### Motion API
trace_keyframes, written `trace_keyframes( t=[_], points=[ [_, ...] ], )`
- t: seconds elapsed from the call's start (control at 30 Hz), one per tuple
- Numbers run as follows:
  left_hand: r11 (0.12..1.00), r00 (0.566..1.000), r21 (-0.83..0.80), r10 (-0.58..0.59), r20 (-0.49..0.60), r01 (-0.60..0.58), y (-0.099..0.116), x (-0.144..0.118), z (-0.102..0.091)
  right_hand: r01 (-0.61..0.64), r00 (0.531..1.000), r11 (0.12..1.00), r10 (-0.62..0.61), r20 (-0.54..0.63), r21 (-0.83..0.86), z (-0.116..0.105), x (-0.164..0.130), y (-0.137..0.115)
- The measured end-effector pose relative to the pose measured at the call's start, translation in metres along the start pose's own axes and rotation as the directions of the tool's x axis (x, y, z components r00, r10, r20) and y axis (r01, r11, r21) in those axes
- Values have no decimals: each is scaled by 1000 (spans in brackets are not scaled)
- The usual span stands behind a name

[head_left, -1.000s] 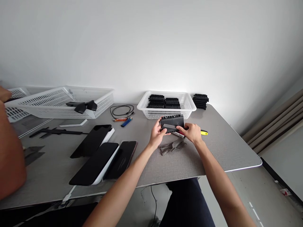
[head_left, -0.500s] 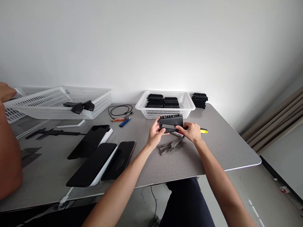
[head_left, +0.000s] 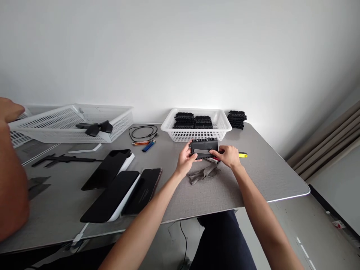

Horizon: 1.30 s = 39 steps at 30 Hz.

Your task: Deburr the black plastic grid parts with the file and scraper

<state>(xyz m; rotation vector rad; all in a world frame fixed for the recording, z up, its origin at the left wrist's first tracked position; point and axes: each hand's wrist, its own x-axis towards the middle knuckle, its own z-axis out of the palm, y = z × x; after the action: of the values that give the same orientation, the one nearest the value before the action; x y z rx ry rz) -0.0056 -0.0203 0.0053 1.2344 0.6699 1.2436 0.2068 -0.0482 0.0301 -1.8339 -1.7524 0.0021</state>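
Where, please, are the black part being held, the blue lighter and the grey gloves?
black part (head_left: 204, 147): head view, middle of its front face.
blue lighter (head_left: 148, 146): head view, middle of its body.
grey gloves (head_left: 203, 174): head view, centre of the cloth.

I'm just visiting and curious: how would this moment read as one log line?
left hand: grips black part | right hand: grips same part | behind: white basket | below: grey cloth

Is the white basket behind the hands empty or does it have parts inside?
Not empty: the white basket holds stacks of black parts.
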Motion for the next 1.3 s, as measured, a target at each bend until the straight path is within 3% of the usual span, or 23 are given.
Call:
trace_keyframes(
  t=[0.23,0.33,0.93,1.1,1.2,1.3],
  points=[
    [996,985,26,94,-142,-91,-10,7,-5,25,996,999,-23,-82,21,-2,3,14],
    [991,980,55,127,-153,-120,-15,10,-6,28,996,999,-30,-84,-17,0,4,15],
    [992,971,64,117,-206,-106,-15,15,-15,51,998,997,-53,-41,-50,4,6,19],
    [998,962,33,67,-263,-61,-6,13,-13,-8,994,999,2,-112,-51,0,7,24],
    [999,953,5,38,-302,-39,-7,12,-10,9,989,1000,-10,-146,-1,0,5,16],
    [998,951,-30,37,-306,-49,-12,10,-3,80,994,994,-73,-87,77,5,1,0]
  ],
)
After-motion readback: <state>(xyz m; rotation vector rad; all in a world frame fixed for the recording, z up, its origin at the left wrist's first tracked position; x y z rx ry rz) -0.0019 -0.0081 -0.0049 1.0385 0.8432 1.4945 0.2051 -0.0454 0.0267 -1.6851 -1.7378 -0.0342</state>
